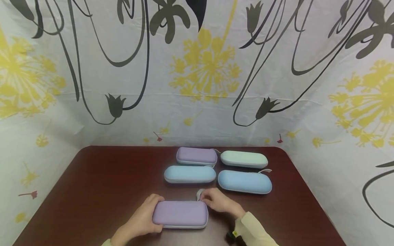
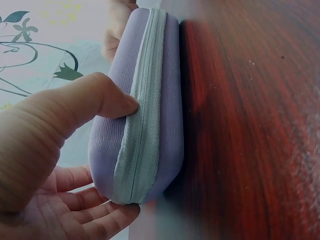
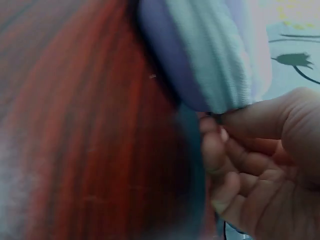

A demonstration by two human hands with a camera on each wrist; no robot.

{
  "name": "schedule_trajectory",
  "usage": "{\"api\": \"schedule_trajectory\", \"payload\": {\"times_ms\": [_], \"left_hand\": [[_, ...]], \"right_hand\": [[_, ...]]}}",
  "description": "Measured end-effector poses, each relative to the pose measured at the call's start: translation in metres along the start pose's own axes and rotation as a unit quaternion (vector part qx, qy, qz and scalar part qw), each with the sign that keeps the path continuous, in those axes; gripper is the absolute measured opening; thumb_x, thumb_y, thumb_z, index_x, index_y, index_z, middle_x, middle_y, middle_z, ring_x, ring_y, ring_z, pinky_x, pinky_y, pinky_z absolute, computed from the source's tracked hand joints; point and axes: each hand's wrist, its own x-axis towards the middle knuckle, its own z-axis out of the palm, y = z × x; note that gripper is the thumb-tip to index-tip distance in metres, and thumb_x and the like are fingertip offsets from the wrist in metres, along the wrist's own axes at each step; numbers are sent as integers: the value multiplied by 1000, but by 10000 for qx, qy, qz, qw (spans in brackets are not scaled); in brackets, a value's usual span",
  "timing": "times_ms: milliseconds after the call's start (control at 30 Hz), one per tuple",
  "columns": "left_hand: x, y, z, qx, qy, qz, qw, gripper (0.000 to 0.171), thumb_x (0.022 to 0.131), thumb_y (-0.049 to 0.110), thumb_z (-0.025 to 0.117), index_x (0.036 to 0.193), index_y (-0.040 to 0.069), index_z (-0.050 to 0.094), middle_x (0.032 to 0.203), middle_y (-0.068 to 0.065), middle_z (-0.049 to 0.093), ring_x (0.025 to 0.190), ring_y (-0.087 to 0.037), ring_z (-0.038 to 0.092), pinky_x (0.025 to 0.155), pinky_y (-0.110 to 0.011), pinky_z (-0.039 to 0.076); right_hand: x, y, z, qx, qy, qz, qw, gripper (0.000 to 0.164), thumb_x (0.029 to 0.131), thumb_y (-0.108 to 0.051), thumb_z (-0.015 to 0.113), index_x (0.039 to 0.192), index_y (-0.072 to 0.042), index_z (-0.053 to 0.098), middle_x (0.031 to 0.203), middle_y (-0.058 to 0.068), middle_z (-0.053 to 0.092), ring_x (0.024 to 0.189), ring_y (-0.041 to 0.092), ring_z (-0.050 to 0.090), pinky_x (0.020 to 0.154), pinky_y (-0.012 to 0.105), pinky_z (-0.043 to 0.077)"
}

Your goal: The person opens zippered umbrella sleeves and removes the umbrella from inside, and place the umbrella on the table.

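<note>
A purple zippered glasses case (image 1: 180, 214) lies on the table nearest to me, its pale grey zipper (image 2: 145, 100) shut along the side that shows in the left wrist view. My left hand (image 1: 142, 216) holds its left end, thumb on the zipper side and fingers around the end. At the far right corner, my right hand (image 1: 219, 200) pinches the zipper pull (image 3: 216, 118) between thumb and finger; most of the pull is hidden. A grey strap loop (image 1: 199, 194) sticks up beside those fingers.
Farther back stand another purple case (image 1: 197, 155), a mint green case (image 1: 244, 159), a light blue case (image 1: 189, 174) and a blue case (image 1: 245, 181). The dark red wooden table (image 1: 101, 184) ends at a patterned cloth (image 1: 191, 126). A small black object (image 1: 231, 236) is by the right sleeve.
</note>
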Motion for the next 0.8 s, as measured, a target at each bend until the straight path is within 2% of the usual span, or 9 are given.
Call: {"api": "schedule_trajectory", "payload": {"times_ms": [167,267,433,633,800], "left_hand": [[0,0,0,19,0,0,10000,72,46,16,83,110,2,53,105,1,51,96,-15,50,81,-34,46],[1,0,0,51,7,7,10000,72,46,17,83,109,3,53,104,2,51,96,-15,49,80,-34,46],[3,0,2,100,13,-5,9999,71,44,18,83,107,4,53,102,3,51,93,-14,49,77,-32,47],[3,0,3,161,53,-59,9998,71,44,20,84,106,6,54,102,3,51,90,-14,50,71,-31,47],[2,0,3,170,156,-66,9997,70,42,20,83,105,7,54,102,4,52,88,-13,50,67,-30,47]], "right_hand": [[-3,1,5,-321,708,-255,9966,12,81,-1,65,79,-13,67,79,-8,65,77,2,58,72,24,50],[-5,3,6,-364,973,-469,9935,12,78,0,67,79,-12,67,78,-7,66,76,4,59,71,24,50],[-11,7,6,-305,1146,-582,9912,13,76,0,67,79,-12,66,75,-7,63,71,3,56,65,21,48],[-21,8,6,-185,1269,-184,9916,15,73,0,67,76,-14,64,68,-10,55,60,-2,49,53,17,44],[-28,4,5,-81,1236,-107,9922,15,73,2,66,76,-12,63,67,-9,54,57,-3,49,51,16,44]]}}
